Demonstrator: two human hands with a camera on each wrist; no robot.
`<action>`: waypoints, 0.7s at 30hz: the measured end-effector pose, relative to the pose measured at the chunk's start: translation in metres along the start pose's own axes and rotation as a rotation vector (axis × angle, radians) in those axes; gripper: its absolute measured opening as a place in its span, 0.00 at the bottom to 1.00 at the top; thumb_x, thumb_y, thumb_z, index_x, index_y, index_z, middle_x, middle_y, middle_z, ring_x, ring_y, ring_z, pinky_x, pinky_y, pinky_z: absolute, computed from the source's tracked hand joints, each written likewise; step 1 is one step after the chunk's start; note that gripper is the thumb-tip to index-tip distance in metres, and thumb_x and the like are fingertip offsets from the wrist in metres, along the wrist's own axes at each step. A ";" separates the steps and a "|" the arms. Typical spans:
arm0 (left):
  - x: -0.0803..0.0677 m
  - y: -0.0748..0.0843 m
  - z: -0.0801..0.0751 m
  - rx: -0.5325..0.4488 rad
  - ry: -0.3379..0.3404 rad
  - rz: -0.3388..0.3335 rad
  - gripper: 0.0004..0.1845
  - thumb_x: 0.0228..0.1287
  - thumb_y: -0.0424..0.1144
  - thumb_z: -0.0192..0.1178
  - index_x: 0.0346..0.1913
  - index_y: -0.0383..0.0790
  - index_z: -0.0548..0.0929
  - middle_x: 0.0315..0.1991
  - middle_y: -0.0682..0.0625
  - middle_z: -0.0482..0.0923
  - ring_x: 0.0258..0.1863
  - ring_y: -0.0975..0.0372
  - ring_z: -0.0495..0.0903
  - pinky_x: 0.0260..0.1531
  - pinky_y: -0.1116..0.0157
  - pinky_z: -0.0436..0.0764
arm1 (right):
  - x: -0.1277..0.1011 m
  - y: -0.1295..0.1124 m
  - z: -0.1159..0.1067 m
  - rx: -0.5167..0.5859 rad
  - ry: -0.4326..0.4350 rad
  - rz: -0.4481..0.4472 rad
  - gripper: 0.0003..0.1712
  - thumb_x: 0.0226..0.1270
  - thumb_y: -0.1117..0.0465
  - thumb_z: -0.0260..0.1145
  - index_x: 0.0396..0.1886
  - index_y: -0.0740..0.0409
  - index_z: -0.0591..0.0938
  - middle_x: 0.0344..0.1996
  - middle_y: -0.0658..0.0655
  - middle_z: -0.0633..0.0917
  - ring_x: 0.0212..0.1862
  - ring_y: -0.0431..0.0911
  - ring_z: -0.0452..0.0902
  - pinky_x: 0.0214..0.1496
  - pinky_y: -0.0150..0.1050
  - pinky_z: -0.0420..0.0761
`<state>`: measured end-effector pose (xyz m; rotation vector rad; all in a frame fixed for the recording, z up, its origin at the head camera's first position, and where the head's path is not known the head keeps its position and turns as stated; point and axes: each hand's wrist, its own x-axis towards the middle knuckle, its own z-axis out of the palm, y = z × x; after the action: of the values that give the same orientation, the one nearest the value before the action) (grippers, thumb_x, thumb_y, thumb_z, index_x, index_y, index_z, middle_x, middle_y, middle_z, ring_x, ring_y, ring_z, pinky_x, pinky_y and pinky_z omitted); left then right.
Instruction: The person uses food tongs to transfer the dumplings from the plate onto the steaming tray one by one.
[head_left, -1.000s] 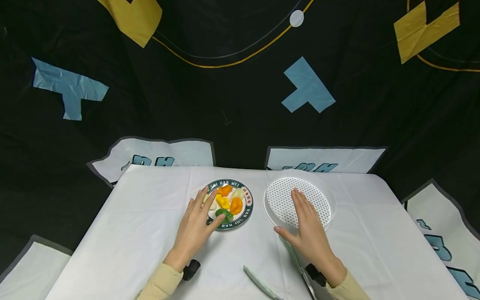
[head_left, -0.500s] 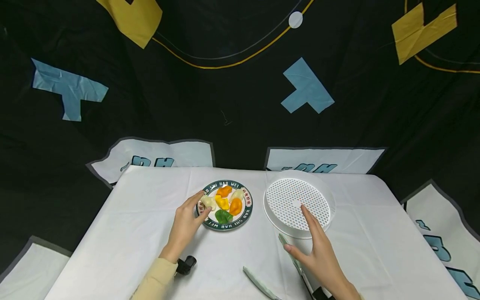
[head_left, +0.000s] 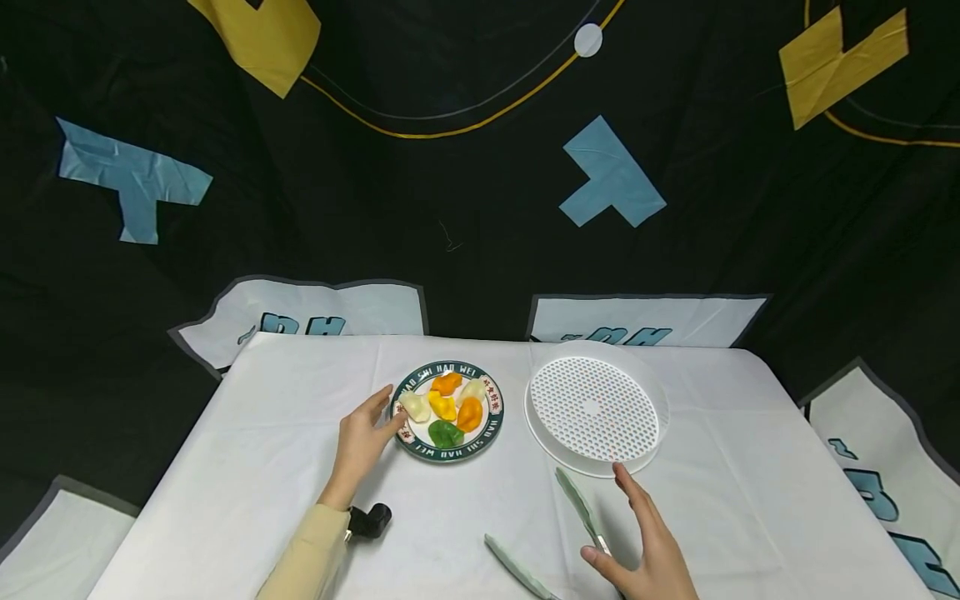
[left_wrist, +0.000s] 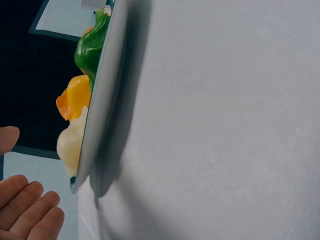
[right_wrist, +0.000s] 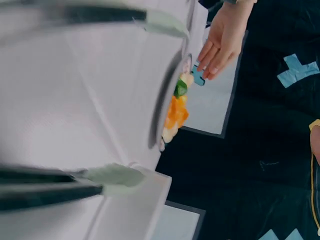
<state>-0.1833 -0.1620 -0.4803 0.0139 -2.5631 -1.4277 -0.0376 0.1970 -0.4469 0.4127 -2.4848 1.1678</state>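
Observation:
A green-rimmed plate (head_left: 492,423) holds several dumplings (head_left: 448,408) in orange, yellow, white and green. My left hand (head_left: 372,419) lies open at the plate's left rim, its fingertips by the white dumpling (head_left: 415,406). The left wrist view shows the plate's edge (left_wrist: 102,100) side-on, with my fingers (left_wrist: 25,210) just apart from it. A white perforated tray (head_left: 592,408) sits right of the plate. Pale green tongs (head_left: 577,504) lie spread open on the cloth in front of it. My right hand (head_left: 637,533) hovers open over the tongs' right arm (right_wrist: 110,180), holding nothing.
A white cloth covers the table (head_left: 262,433), which ends against a black backdrop with blue and yellow patches. A small black strap mount (head_left: 371,521) sits at my left wrist. The table edges run at left, right and back.
My right hand pulled back off the perforated tray toward me and now sits by the tongs. My left hand slid from over the dumplings to the plate's left rim.

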 end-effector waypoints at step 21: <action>0.004 -0.022 -0.001 -0.412 -0.077 -0.222 0.34 0.60 0.24 0.59 0.69 0.28 0.61 0.68 0.33 0.60 0.66 0.46 0.63 0.59 0.68 0.70 | -0.058 0.044 0.017 0.037 -0.178 0.133 0.62 0.41 0.60 0.77 0.76 0.49 0.52 0.59 0.76 0.69 0.56 0.69 0.70 0.45 0.65 0.77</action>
<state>-0.1892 -0.1745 -0.4976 0.1889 -2.3308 -2.0519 -0.0076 0.2165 -0.5121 0.3809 -2.6829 1.2808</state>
